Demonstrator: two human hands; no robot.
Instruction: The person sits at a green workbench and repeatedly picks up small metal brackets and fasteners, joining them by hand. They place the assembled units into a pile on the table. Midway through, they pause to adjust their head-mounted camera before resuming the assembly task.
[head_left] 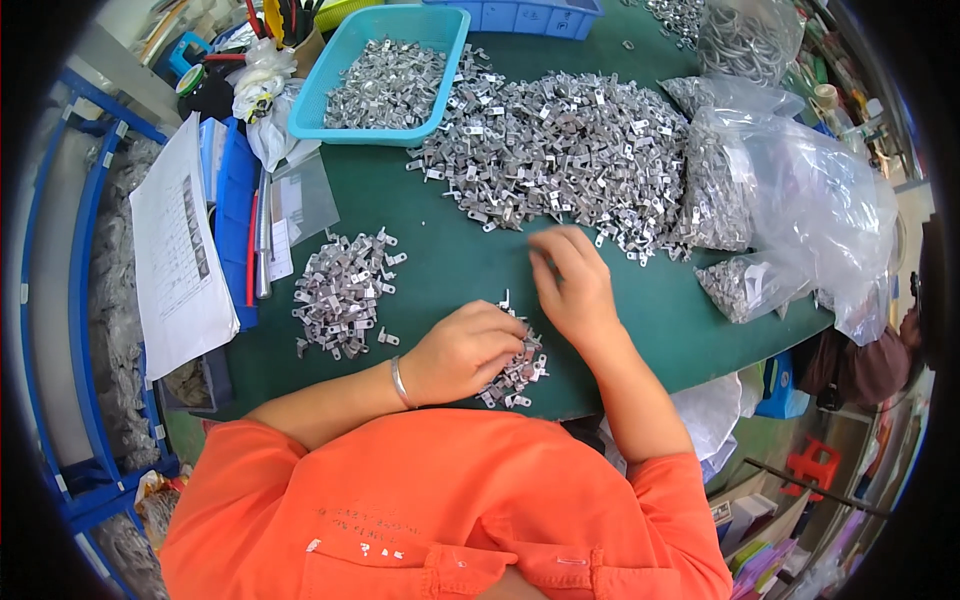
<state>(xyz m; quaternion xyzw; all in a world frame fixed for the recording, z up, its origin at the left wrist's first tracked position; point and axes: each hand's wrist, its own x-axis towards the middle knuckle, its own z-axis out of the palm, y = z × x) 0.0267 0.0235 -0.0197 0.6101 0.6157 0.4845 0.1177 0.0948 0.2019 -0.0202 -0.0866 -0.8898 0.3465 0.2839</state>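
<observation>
My left hand (pixel 465 350) rests on a small pile of silver metal clips (pixel 520 378) close to my body. Its fingers are curled down into the clips, hiding whatever they pinch. My right hand (pixel 575 285) hovers over the green tabletop, just below the near edge of a large heap of the same small bent clips (pixel 570 150). The right fingers are half bent, slightly blurred, with a gap to the thumb and no clip visible between. Another, medium pile of clips (pixel 345 295) lies left of my left hand.
A turquoise basket (pixel 305 115) of clips stands at the back left, a blue tray (pixel 530 18) behind the heap. Clear plastic bags (pixel 810 200) with metal parts crowd the right side. Paper sheets (pixel 175 250) and a blue holder (pixel 235 220) line the left edge.
</observation>
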